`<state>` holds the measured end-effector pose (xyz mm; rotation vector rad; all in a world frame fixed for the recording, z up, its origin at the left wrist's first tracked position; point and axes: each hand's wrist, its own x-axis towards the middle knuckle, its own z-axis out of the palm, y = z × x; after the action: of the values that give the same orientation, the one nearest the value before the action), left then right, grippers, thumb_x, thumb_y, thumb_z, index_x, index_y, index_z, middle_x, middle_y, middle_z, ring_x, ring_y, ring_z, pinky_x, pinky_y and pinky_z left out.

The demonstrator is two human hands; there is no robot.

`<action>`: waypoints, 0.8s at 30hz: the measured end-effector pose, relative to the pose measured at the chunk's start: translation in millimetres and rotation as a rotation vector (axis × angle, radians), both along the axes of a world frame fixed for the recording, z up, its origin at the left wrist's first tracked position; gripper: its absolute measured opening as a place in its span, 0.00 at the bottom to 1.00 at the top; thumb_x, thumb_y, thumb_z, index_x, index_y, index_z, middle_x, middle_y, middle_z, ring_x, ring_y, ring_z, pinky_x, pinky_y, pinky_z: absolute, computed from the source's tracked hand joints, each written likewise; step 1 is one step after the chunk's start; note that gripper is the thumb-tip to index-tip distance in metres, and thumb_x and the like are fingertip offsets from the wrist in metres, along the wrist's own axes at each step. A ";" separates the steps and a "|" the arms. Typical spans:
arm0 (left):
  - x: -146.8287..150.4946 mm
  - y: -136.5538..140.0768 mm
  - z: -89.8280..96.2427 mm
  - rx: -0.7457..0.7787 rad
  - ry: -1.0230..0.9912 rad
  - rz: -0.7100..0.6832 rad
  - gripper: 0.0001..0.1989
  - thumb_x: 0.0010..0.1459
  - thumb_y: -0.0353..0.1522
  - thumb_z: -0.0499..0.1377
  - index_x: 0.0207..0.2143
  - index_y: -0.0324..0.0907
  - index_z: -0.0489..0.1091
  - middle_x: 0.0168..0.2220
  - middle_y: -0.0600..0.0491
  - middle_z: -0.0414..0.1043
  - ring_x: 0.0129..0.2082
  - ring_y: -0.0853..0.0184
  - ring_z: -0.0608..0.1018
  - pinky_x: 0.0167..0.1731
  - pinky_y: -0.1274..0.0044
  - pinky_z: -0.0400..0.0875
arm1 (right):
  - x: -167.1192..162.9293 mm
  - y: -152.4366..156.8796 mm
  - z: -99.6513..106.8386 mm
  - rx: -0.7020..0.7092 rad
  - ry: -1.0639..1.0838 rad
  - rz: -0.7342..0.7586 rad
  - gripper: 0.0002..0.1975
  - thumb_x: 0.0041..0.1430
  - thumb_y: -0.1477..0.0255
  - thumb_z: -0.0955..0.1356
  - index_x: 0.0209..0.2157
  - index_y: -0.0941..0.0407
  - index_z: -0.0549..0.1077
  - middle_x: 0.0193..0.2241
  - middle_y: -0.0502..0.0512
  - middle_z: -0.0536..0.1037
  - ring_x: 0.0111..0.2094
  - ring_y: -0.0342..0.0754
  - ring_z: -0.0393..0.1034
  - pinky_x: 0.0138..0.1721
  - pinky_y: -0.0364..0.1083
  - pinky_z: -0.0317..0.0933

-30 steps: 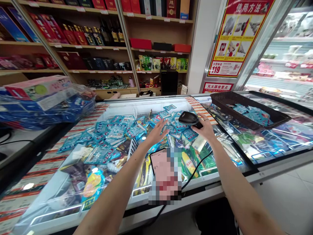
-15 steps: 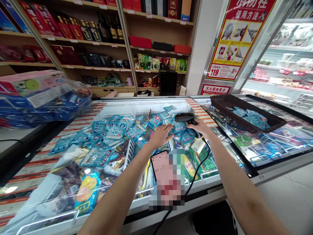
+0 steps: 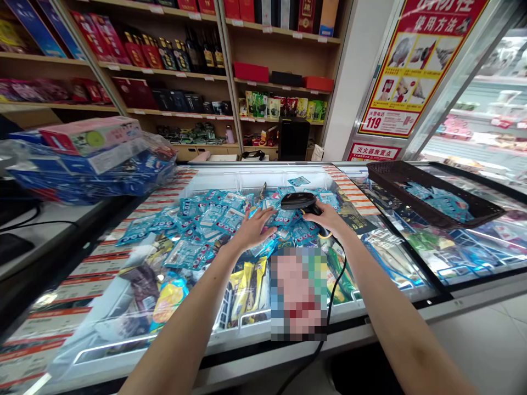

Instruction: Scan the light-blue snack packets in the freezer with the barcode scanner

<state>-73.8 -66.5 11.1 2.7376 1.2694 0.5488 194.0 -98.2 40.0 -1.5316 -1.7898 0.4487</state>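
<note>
My right hand (image 3: pixel 328 217) is wrapped round the handle of a black barcode scanner (image 3: pixel 298 201), whose head points left over a heap of small blue packets (image 3: pixel 214 216). From the handle a black cable (image 3: pixel 338 280) runs down toward me. Beside the scanner, my left hand (image 3: pixel 254 230) lies with fingers spread over the packets, palm down; whether it touches one is unclear. The packets are strewn on the glass top (image 3: pixel 197 323) of a chest freezer. A blurred-out patch (image 3: pixel 297 296) covers something below my hands.
A dark brown basket (image 3: pixel 436 197) with several blue packets stands on the right. Plastic-wrapped blue boxes (image 3: pixel 94 170) are stacked at the left under a pink box (image 3: pixel 93 134). Behind the freezer are stocked shelves (image 3: pixel 284 120) and a black box-shaped unit (image 3: pixel 293 138).
The view has swung left, so most things sit further right. The scanner has shifted left relative to the packets, closer to my left hand, which stays spread.
</note>
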 end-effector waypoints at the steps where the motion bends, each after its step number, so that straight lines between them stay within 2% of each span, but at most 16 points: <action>1: -2.3 -0.8 -0.2 0.000 -0.003 0.012 0.29 0.58 0.49 0.44 0.60 0.54 0.49 0.62 0.54 0.51 0.62 0.59 0.53 0.59 0.60 0.45 | -1.0 -0.7 -0.9 0.041 -0.038 -0.009 0.19 0.45 0.61 0.68 0.40 0.52 0.74 0.38 0.53 0.75 0.40 0.53 0.69 0.37 0.49 0.62; 5: -6.0 -3.4 -0.6 0.015 -0.016 0.030 0.31 0.57 0.51 0.45 0.61 0.53 0.47 0.62 0.54 0.52 0.62 0.59 0.53 0.60 0.61 0.45 | -1.0 -4.5 -6.6 0.206 -0.168 -0.085 0.21 0.47 0.61 0.68 0.44 0.52 0.72 0.49 0.56 0.71 0.47 0.55 0.67 0.43 0.51 0.61; 7: -5.9 -3.0 -1.0 0.010 -0.018 0.028 0.32 0.57 0.51 0.44 0.62 0.52 0.46 0.62 0.54 0.51 0.62 0.60 0.53 0.60 0.62 0.42 | 0.4 -8.2 -8.5 0.255 -0.232 -0.160 0.20 0.49 0.62 0.67 0.45 0.53 0.71 0.45 0.56 0.74 0.43 0.55 0.69 0.40 0.49 0.62; 11: -1.9 -0.1 -3.5 -0.022 -0.039 0.052 0.30 0.59 0.49 0.39 0.61 0.49 0.48 0.62 0.54 0.52 0.62 0.63 0.53 0.61 0.65 0.40 | 3.8 -17.3 -6.4 0.268 -0.365 -0.314 0.18 0.52 0.62 0.64 0.44 0.52 0.71 0.30 0.54 0.77 0.32 0.53 0.71 0.31 0.46 0.60; 14: 5.4 0.9 -6.2 -0.027 -0.073 0.115 0.31 0.56 0.52 0.42 0.58 0.49 0.53 0.61 0.53 0.56 0.62 0.62 0.54 0.61 0.64 0.42 | 4.4 -23.3 -3.2 0.294 -0.434 -0.367 0.19 0.52 0.63 0.65 0.46 0.50 0.70 0.31 0.54 0.78 0.31 0.53 0.71 0.29 0.45 0.57; 17: 12.3 0.6 -8.0 -0.029 -0.114 0.133 0.33 0.52 0.54 0.48 0.56 0.48 0.57 0.59 0.51 0.58 0.61 0.61 0.57 0.60 0.65 0.47 | 2.7 -28.4 -4.7 0.352 -0.475 -0.385 0.20 0.52 0.64 0.65 0.48 0.51 0.69 0.33 0.55 0.77 0.32 0.52 0.71 0.29 0.44 0.56; 20: 14.2 -0.7 -7.9 -0.054 -0.189 0.122 0.33 0.52 0.53 0.50 0.56 0.47 0.54 0.58 0.49 0.60 0.58 0.61 0.62 0.58 0.66 0.50 | 1.6 -32.5 -12.5 0.430 -0.500 -0.373 0.20 0.55 0.63 0.63 0.50 0.52 0.69 0.34 0.56 0.77 0.33 0.51 0.71 0.30 0.44 0.55; 24: 9.6 -3.8 -5.2 -0.069 -0.282 0.112 0.33 0.53 0.50 0.51 0.58 0.48 0.52 0.58 0.49 0.59 0.59 0.59 0.61 0.58 0.64 0.50 | 4.8 -35.3 -23.2 0.507 -0.570 -0.263 0.21 0.55 0.63 0.64 0.50 0.53 0.69 0.33 0.55 0.77 0.32 0.48 0.70 0.31 0.43 0.53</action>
<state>-64.3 -70.3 5.9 2.4363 1.3457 0.8488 198.8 -133.5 16.9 -1.5710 -1.8674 -0.5882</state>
